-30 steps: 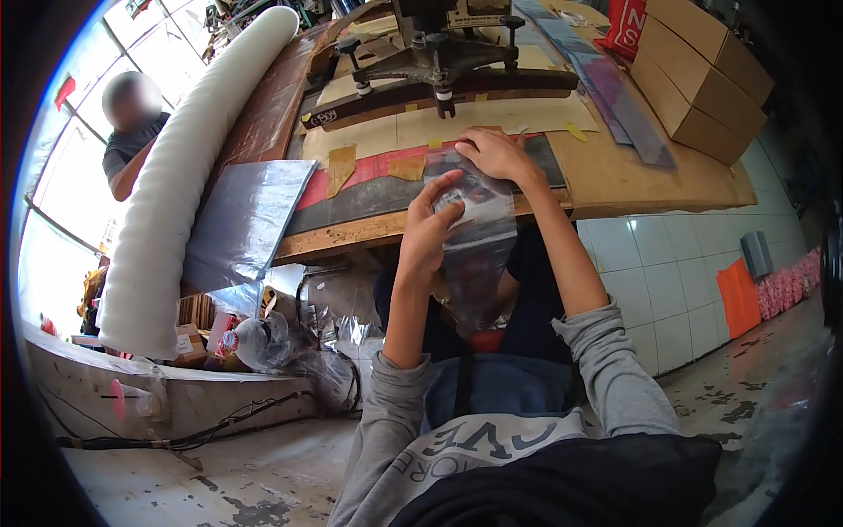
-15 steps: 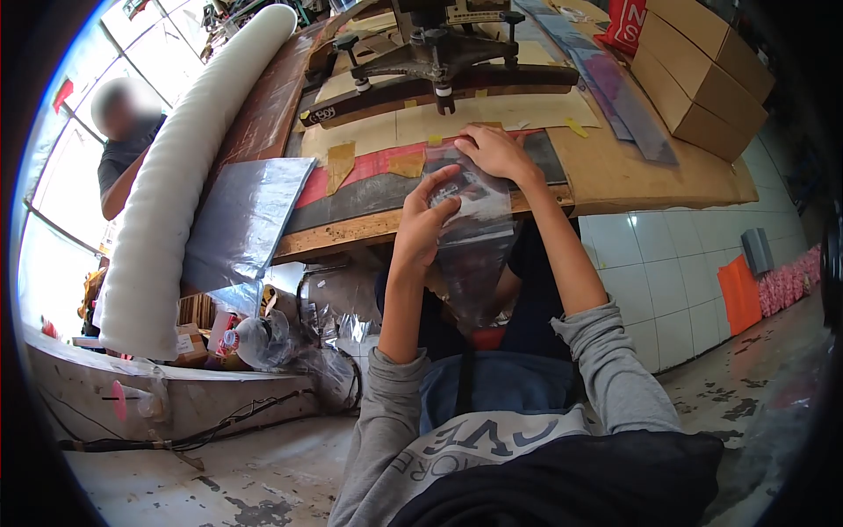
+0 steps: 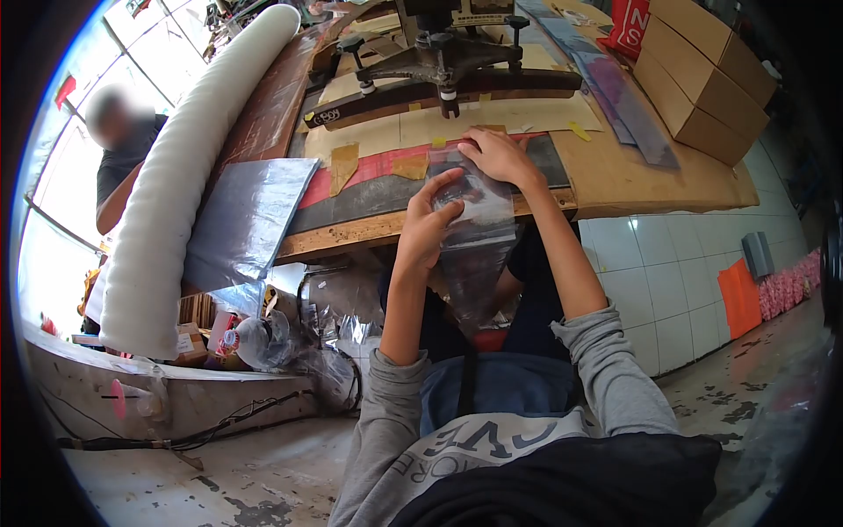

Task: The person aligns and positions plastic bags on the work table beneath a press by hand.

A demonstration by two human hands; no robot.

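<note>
A clear plastic sheet (image 3: 479, 235) hangs over the wooden front edge of the worktable, its lower part dropping between my knees. At its left side my left hand (image 3: 428, 220) grips it, thumb on top and index finger stretched toward the table. My right hand (image 3: 499, 160) lies across the sheet's upper end on the table, fingers extended left and fairly flat. Beneath the sheet's top runs a red strip (image 3: 369, 176) with pieces of brown tape (image 3: 343, 167). Just beyond my fingers stands a black metal press (image 3: 443, 77) with a long crossbar.
Left of my hands, a stack of clear sheets (image 3: 250, 220) overhangs the edge beside a long white foam roll (image 3: 189, 176). Another person (image 3: 127, 158) is behind the roll. Cardboard boxes (image 3: 702, 79) and bluish plastic strips (image 3: 606, 88) lie to the right.
Both hands keep nearly the same pose on the plastic sheet. The view has shifted slightly, and the other person's head sits a little lower.
</note>
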